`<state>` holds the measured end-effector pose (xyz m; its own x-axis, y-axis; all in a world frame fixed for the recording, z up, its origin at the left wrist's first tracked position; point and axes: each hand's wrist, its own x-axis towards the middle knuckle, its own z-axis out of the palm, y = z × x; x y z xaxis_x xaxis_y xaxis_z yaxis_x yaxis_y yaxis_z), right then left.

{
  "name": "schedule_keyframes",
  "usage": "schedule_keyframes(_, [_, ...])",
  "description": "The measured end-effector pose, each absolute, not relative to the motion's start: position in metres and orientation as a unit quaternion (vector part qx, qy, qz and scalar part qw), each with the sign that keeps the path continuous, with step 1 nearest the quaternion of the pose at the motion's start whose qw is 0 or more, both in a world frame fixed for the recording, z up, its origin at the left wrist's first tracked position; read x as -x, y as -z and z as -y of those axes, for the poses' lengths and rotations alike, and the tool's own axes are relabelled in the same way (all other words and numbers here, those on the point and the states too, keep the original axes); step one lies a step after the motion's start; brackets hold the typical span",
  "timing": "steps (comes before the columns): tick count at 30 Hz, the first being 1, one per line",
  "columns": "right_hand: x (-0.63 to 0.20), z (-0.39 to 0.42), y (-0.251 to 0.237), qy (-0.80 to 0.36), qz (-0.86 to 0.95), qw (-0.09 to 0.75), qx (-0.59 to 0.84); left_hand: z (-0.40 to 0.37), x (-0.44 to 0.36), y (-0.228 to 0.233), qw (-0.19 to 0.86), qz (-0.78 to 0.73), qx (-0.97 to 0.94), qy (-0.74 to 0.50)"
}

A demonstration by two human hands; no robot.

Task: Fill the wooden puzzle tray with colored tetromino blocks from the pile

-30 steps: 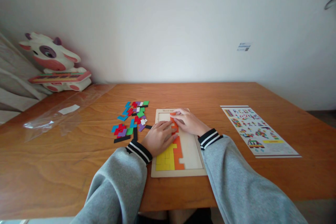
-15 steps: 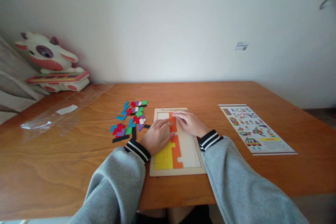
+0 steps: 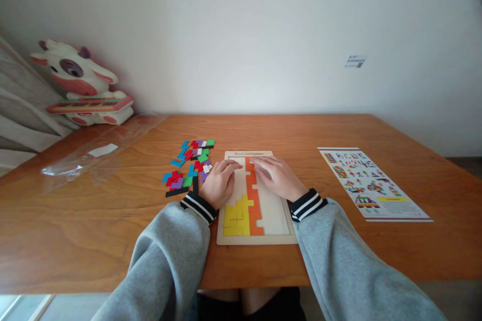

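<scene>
A wooden puzzle board (image 3: 229, 239) with a pale raised frame lies flat before me. Yellow pieces (image 3: 237, 220) fill its lower left part, stepped along their top. Beside them a column of orange pieces (image 3: 254, 205) runs up the middle to the top edge. My right hand (image 3: 280, 179) rests over the upper right of the board, its stretched fingertips at the topmost orange piece. Nothing shows in its fingers. Over the left frame edge is my left hand (image 3: 220, 183), fingers extended and loosely bent above the bare upper left area, apparently holding nothing.
Several loose coloured pieces (image 3: 187, 181) lie left of the board. A printed pattern sheet (image 3: 371, 180) is on the right of the table (image 3: 113, 241). Clear plastic wrapping (image 3: 75, 165) and a cow-shaped toy keyboard (image 3: 90, 105) are at the far left.
My left hand has drawn back left from the orange column, uncovering more of it and the yellow pieces. My right hand stays near the top orange piece. The view has shifted slightly.
</scene>
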<state>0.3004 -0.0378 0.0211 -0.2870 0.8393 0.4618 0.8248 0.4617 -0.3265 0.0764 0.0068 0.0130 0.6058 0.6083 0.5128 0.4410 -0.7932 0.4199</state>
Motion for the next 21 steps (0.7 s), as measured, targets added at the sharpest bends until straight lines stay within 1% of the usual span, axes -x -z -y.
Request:
schedule_keyframes(7, [-0.309,0.041,-0.022,-0.015,0.784,0.272,0.558,-0.012,-0.071,-0.015,0.137,-0.309,-0.881,-0.330])
schedule_keyframes(13, [-0.310,0.041,-0.019,-0.026,0.785,0.262,0.561,-0.010,-0.067,-0.021,0.121,-0.241,-0.923,-0.276])
schedule_keyframes(21, [-0.311,0.040,-0.018,-0.021,0.788,0.246,0.564,-0.004,-0.061,-0.030,0.144,-0.199,-0.942,-0.231])
